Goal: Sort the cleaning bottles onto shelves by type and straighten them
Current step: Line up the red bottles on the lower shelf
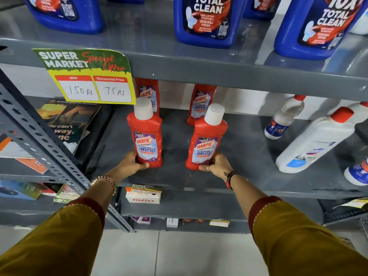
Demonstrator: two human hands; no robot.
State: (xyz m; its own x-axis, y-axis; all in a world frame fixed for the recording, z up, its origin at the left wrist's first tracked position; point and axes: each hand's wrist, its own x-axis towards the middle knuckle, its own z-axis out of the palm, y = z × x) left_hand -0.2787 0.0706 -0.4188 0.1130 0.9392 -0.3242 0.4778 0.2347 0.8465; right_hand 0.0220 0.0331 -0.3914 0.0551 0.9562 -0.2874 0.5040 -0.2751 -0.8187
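Note:
On the grey middle shelf (249, 176) stand two red Harpic bathroom cleaner bottles with white caps. My left hand (132, 163) grips the base of the left red bottle (146, 134). My right hand (218, 166) grips the base of the right red bottle (207, 142), which leans slightly right. Two more red Harpic bottles (148, 92) (200, 102) stand behind them at the back. White bottles with red caps (316, 140) (284, 118) stand at the right of the same shelf. Blue toilet cleaner bottles (207, 20) (318, 26) fill the upper shelf.
A yellow and green price sign (89, 76) hangs from the upper shelf edge, just above the left bottle. A slotted grey upright (39, 142) stands left, with books (65, 124) beyond it. A small white box (143, 197) sits on the lower shelf. Tiled floor lies below.

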